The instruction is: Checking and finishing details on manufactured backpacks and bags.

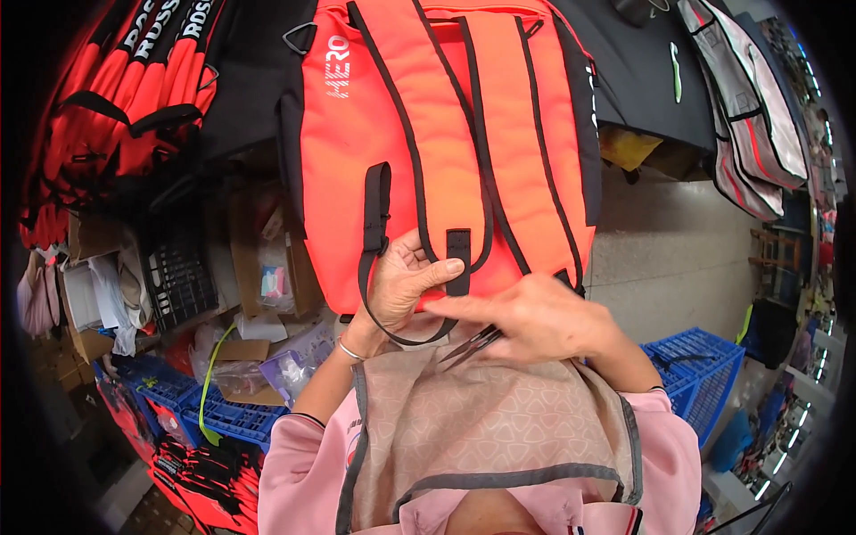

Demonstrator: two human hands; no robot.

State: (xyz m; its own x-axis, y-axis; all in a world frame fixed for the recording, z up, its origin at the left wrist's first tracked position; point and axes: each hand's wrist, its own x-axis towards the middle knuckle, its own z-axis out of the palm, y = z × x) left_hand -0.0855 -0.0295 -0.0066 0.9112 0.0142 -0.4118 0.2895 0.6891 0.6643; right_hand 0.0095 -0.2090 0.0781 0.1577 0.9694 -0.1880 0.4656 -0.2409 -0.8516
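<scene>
An orange-red backpack (357,134) with black trim lies in front of me, its two padded shoulder straps (437,107) facing up. My left hand (401,281) is closed at its lower edge, thumb pressed on the black webbing (457,245) at the end of one shoulder strap. A loose loop of black webbing strap (375,205) hangs around that hand. Close by on the right, my right hand (548,316) stretches its index finger toward the left thumb. Small dark scissors (471,346) are held in its other fingers, blades pointing down and left over my beige apron (481,410).
The backpack rests on a black-covered table (637,89). Red-and-black bags (152,80) are piled at the far left, grey bags (744,98) at the far right. Blue crates (704,370) stand on both sides, with cardboard boxes (245,241) at the left below table height.
</scene>
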